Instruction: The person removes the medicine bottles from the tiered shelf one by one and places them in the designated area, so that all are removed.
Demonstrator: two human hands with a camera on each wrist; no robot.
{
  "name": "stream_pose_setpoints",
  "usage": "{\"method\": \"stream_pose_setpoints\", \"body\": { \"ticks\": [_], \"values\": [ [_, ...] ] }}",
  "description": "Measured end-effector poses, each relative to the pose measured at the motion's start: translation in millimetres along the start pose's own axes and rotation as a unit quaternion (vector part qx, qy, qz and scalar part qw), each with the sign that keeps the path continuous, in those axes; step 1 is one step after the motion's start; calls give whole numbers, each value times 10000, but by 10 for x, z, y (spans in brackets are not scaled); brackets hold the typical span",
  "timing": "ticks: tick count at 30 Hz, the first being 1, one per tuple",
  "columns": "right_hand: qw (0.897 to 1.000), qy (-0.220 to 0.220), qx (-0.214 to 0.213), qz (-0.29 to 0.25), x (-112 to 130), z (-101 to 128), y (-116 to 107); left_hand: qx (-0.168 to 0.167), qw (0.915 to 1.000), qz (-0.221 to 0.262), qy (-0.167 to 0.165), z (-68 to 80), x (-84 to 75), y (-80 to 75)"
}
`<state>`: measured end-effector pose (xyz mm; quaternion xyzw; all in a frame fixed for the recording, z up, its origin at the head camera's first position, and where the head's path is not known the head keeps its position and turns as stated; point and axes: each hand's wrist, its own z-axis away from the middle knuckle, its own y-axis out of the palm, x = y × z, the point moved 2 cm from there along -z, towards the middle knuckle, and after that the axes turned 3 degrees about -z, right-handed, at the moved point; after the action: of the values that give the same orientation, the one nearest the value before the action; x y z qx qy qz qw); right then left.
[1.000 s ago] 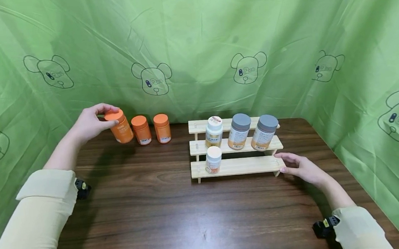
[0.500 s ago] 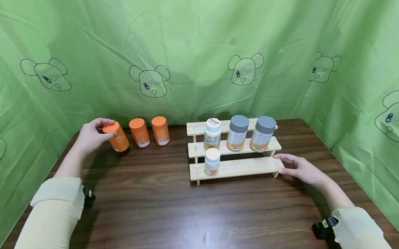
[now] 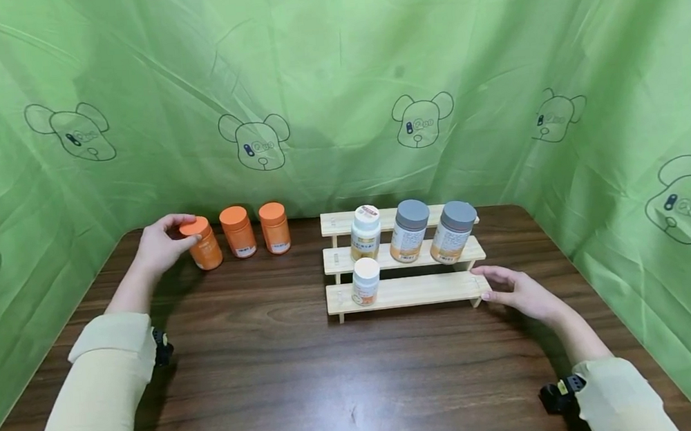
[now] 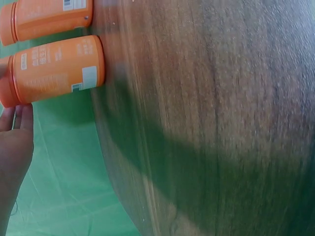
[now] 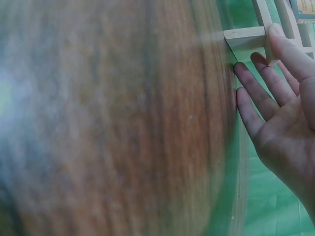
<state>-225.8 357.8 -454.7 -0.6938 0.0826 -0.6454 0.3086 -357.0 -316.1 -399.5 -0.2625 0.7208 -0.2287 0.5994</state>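
At the back left of the table, my left hand (image 3: pixel 160 249) holds an orange bottle (image 3: pixel 206 250) by its lid, between thumb and fingers. In the left wrist view this bottle (image 4: pixel 59 70) has its base at the wooden tabletop. Two more orange bottles, one nearer (image 3: pixel 239 233) and one farther right (image 3: pixel 274 228), stand beside it. My right hand (image 3: pixel 524 292) grips the right end of the lowest step of a three-step wooden display rack (image 3: pixel 424 291). From the right wrist, the thumb lies on the board's end and the fingers (image 5: pixel 253 88) reach past its edge.
On the rack's middle step stand a white bottle (image 3: pixel 365 233) and two grey-lidded jars, left (image 3: pixel 409 231) and right (image 3: pixel 453 232). A smaller white bottle (image 3: pixel 366 281) is on the lowest step. Green cloth (image 3: pixel 331 71) hangs behind and around the dark wooden table (image 3: pixel 312 385).
My left hand has lowered the orange bottle to the table, left of the other two. The right hand keeps its place on the rack. The head view has shifted slightly.
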Motion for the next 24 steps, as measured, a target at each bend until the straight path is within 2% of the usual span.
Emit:
{"method": "stream_pose_setpoints", "body": {
  "ticks": [9, 17, 24],
  "values": [
    [9999, 89, -53, 135, 28, 36, 2, 43, 10000, 48, 12, -14, 36, 3],
    [10000, 47, -35, 73, 43, 35, 14, 40, 9995, 294, 50, -11, 30, 22],
    [9998, 109, -67, 155, 49, 19, 8, -38, 9997, 218, 92, 28, -7, 12]
  ]
}}
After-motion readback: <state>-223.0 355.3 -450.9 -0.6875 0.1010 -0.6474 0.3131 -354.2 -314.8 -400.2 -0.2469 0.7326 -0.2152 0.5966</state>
